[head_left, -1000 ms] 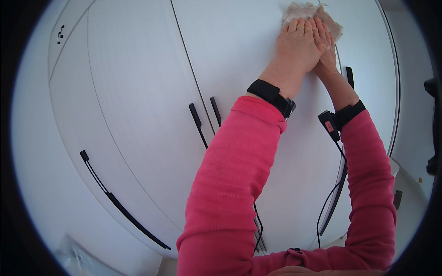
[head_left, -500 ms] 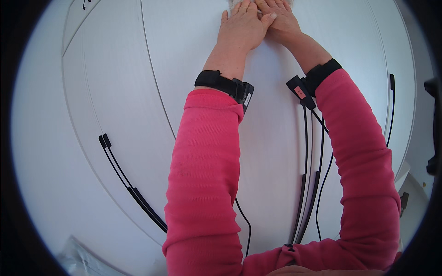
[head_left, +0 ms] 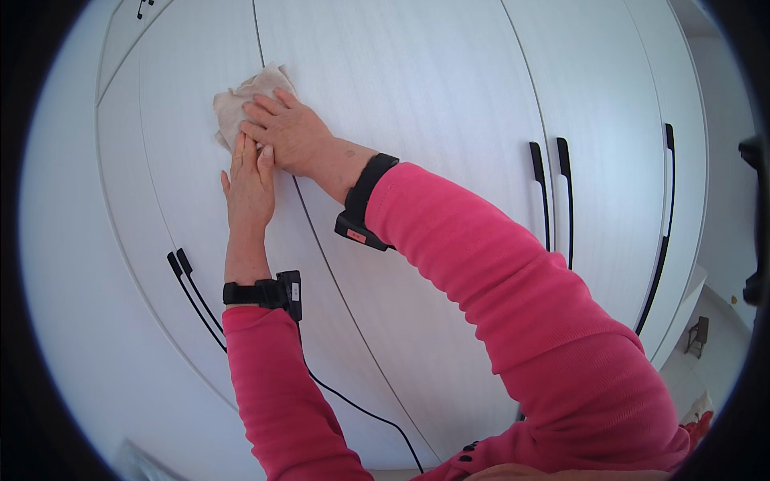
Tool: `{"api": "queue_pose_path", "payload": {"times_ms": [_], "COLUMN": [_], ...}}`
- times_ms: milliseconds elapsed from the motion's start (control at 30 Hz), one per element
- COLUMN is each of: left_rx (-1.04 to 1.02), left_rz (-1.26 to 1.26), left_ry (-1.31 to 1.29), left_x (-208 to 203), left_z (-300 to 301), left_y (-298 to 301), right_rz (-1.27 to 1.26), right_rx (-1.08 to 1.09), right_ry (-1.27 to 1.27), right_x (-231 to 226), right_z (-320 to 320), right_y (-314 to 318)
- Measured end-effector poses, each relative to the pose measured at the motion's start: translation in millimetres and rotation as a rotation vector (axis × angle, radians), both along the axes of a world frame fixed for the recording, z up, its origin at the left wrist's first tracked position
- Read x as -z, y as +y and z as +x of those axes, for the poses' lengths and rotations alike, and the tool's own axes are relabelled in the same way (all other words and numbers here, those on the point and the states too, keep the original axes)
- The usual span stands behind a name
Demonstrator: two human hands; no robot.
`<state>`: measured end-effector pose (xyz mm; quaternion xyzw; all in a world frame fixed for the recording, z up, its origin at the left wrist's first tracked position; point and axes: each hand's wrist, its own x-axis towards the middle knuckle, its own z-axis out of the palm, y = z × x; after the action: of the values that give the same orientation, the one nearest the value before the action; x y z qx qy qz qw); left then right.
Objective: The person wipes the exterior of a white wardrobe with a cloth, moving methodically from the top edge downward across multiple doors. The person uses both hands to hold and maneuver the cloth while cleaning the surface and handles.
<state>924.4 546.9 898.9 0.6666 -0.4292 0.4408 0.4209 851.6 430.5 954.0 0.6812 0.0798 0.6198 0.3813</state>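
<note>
A crumpled pale beige cloth [head_left: 255,86] lies pressed against the white wardrobe door [head_left: 417,104], across a seam between two doors at the upper left. My right hand [head_left: 293,138] rests flat on its lower right part, fingers stretched out to the left. Just below, my left hand [head_left: 250,188] points upward with straight fingers, its fingertips meeting the cloth's lower edge and my right fingers. Neither hand has its fingers closed. Black straps with small boxes sit on both wrists, below pink sleeves.
Long black door handles [head_left: 566,200] stand right of my right arm, and another pair [head_left: 192,280] is at the left. A black cable [head_left: 353,393] hangs from the left wrist box. A small brown stool [head_left: 698,337] stands on the floor at the far right.
Both hands have moved from the top middle to the left and down, and the cloth has come more fully into view. My right forearm now slants across the doors.
</note>
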Motion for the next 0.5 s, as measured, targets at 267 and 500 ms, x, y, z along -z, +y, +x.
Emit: {"api": "queue_pose_path", "payload": {"times_ms": [267,500], "left_rx": [-0.145,-0.092], "left_rz": [0.072,-0.023], "left_ry": [-0.005,-0.210], "left_x": [49,49], "left_z": [-5,-52], "left_y": [7,-65], "right_rz": [0.069,0.256], "right_rx": [0.059,0.145], "right_ry": [0.057,-0.447], "right_x": [-11,-105], "right_z": [-16,-188], "right_y": [-4,-125]}}
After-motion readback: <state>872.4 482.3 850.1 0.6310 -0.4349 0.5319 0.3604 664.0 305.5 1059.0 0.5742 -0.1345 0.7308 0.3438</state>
